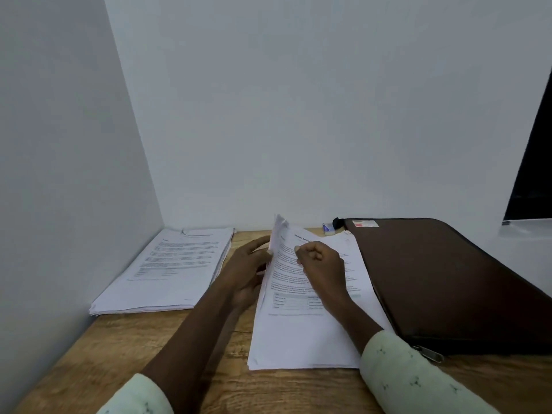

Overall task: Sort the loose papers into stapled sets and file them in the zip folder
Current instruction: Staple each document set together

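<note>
Middle paper stack (pixel 304 333) flat on desk (pixel 119 354), long axis running away from me, heading end at wall, tilted slightly right. Top sheets (pixel 276 234) lifted along left edge, standing nearly upright. My left hand (pixel 248 270) behind them, fingers fairly straight against their back. My right hand (pixel 321 264) on printed page, fingers curled; whether pinching sheet, cannot tell. Zip folder (pixel 448 282) just right of stack.

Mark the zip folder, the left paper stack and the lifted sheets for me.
Zip folder (pixel 448 279): head view, middle of its brown cover.
Left stack (pixel 173 270): head view, top sheet's printed middle.
Lifted sheets (pixel 277 230): head view, upright edge near their top.
</note>
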Available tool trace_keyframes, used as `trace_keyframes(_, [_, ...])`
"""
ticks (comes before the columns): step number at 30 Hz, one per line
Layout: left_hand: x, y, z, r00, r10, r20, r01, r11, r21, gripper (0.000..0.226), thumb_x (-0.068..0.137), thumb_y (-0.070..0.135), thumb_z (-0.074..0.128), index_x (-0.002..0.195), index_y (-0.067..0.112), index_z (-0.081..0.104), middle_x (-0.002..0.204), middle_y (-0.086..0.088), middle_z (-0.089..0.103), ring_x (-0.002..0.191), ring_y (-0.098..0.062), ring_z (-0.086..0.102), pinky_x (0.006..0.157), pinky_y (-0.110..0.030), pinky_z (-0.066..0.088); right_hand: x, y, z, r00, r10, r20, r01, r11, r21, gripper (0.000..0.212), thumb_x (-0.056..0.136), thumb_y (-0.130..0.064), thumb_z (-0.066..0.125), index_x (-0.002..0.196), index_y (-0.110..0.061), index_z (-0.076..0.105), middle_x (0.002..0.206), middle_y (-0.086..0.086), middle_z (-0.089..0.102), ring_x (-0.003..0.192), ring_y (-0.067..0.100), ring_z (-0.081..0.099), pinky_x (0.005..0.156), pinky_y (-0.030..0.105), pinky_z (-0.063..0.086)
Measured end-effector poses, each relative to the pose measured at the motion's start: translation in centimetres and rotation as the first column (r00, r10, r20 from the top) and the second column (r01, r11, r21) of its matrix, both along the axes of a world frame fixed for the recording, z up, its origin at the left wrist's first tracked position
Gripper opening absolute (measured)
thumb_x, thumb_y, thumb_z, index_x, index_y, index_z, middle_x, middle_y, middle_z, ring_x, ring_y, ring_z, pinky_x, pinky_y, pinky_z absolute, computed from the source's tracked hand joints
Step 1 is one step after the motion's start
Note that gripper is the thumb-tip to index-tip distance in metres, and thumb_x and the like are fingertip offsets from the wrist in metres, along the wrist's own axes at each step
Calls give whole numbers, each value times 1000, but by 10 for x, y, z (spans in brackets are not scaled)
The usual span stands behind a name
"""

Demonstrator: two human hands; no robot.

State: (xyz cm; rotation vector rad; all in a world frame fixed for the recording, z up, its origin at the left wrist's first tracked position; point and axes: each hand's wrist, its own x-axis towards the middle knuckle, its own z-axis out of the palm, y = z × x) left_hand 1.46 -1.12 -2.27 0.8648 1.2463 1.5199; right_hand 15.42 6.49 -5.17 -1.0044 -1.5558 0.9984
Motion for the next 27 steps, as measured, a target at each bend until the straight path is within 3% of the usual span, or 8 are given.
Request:
trace_keyframes(3, [-3, 7, -11, 995, -71, 65, 68, 997, 44, 34, 97, 4, 56, 130, 8, 62, 124, -21, 67, 109, -34, 64, 100, -46, 50, -9, -6, 3, 998, -2, 65, 0, 999, 35, 28, 87, -42, 68, 74, -17, 68, 68, -4, 70, 70, 11, 66, 66, 29, 51])
trace_keyframes(6, [6, 11, -15, 980, -153, 131, 144, 987, 74, 41, 88, -4, 62, 129, -1, 60, 127, -25, 64, 107, -36, 66, 95, -45, 54, -14, -7, 5, 999, 41, -6, -41, 996, -73, 33, 81, -53, 71, 76, -21, 67, 69, -7, 72, 70, 9, 68, 67, 33, 58])
trace_keyframes(10, [4, 13, -16, 983, -101, 150, 88, 992, 91, 56, 80, -13, 68, 131, 8, 56, 126, -14, 67, 110, -35, 68, 89, -43, 58, -13, -2, 3, 998, 57, 26, -53, 989, -136, 19, 88, -32, 71, 77, -17, 67, 74, -2, 72, 74, 19, 70, 73, 42, 60])
trace_keyframes(13, [8, 13, -17, 998, -51, 24, 48, 995, 89, 65, 75, -15, 73, 132, 12, 55, 125, -15, 66, 107, -32, 69, 78, -38, 60, -11, -1, 3, 999, 42, 12, -40, 989, -141, 21, 84, -28, 76, 78, -9, 70, 73, 3, 72, 69, 20, 68, 66, 35, 56])
trace_keyframes(16, [15, 15, -17, 990, 3, -143, 9, 996, 85, 61, 78, -13, 73, 129, 17, 57, 122, -14, 67, 107, -30, 69, 76, -36, 59, -9, -1, 4, 996, 53, -73, -65, 984, -164, 24, 79, -35, 80, 88, -14, 72, 80, 1, 73, 71, 14, 66, 60, 25, 50])
trace_keyframes(20, [8, 14, -19, 1000, -7, 23, 5, 998, 70, 43, 92, -7, 60, 131, 11, 57, 114, -17, 72, 94, -36, 72, 76, -44, 60, -8, 0, 3, 989, 92, -113, -112, 976, -187, 22, 88, -35, 72, 93, -14, 69, 75, -3, 68, 65, 10, 61, 54, 19, 44])
trace_keyframes(23, [0, 15, -23, 974, 17, 225, -29, 998, 50, 36, 99, -7, 45, 131, 5, 56, 117, -19, 70, 89, -33, 72, 68, -40, 61, -9, 5, -1, 992, 65, -110, -84, 980, -182, 21, 88, -27, 71, 103, -13, 66, 95, 1, 73, 83, 20, 69, 64, 25, 54])
trace_keyframes(27, [-2, 14, -25, 960, 37, 276, -46, 999, 27, 35, 100, -7, 42, 129, 6, 56, 117, -18, 71, 90, -32, 73, 67, -40, 62, -12, 4, -3, 982, -10, -189, -26, 982, -189, 58, 83, -22, 77, 130, -20, 43, 101, -3, 69, 93, 24, 70, 82, 41, 59])
